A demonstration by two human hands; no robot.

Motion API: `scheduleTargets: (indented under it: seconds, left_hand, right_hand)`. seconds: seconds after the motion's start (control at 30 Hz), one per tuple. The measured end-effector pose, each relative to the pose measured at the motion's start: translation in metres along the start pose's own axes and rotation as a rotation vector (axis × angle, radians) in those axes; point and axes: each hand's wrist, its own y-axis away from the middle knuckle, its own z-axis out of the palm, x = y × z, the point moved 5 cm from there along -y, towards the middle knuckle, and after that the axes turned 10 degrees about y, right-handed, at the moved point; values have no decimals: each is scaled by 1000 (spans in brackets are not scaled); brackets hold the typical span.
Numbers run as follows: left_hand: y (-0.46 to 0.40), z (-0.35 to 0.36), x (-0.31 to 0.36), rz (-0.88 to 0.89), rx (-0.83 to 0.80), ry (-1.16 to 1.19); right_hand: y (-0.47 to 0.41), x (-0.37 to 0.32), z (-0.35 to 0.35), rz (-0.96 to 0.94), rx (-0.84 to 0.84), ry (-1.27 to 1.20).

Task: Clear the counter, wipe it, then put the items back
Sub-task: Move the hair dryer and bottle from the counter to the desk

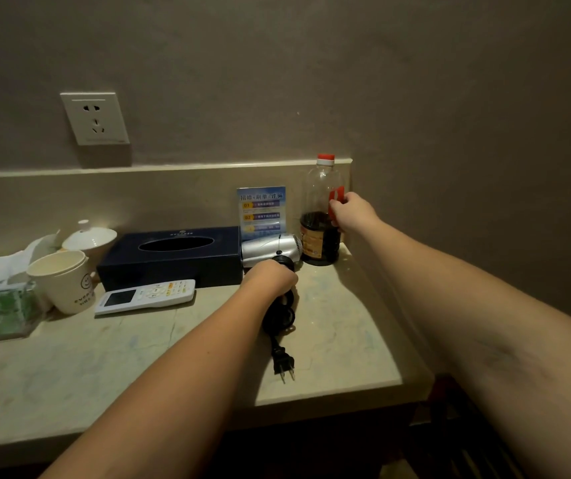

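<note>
Reaching out in the head view, the left hand (272, 279) grips the hair dryer (272, 249) by its black handle, which points toward the person. Farther right, the right hand (351, 210) holds the upright bottle (320, 216) in the counter (339, 326) corner.

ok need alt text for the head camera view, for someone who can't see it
A person's left hand grips a silver hair dryer by its black handle while the right hand holds a red-capped bottle of dark liquid, both on a pale stone counter. A dark tissue box, white remote and paper cup sit further left.
</note>
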Motion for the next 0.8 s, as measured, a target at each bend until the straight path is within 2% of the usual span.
scheduleTargets:
  seconds: [0.1, 0.33, 0.43, 0.6, 0.8]
  left_hand:
    - [-2, 0, -1, -8, 24, 23]
    - [4, -10, 9, 7, 25, 7]
    - [9, -18, 16, 73, 40, 61]
    - [25, -38, 27, 196, 118, 256]
    - [67, -45, 48, 373, 131, 436]
  right_hand:
    - [-1, 0, 1, -23, 0, 24]
    - [6, -5, 3, -1, 12, -97]
    - [14, -7, -3, -25, 11, -102]
    - [35, -16, -48, -109, 81, -105]
    - [94, -7, -120, -177, 168, -194]
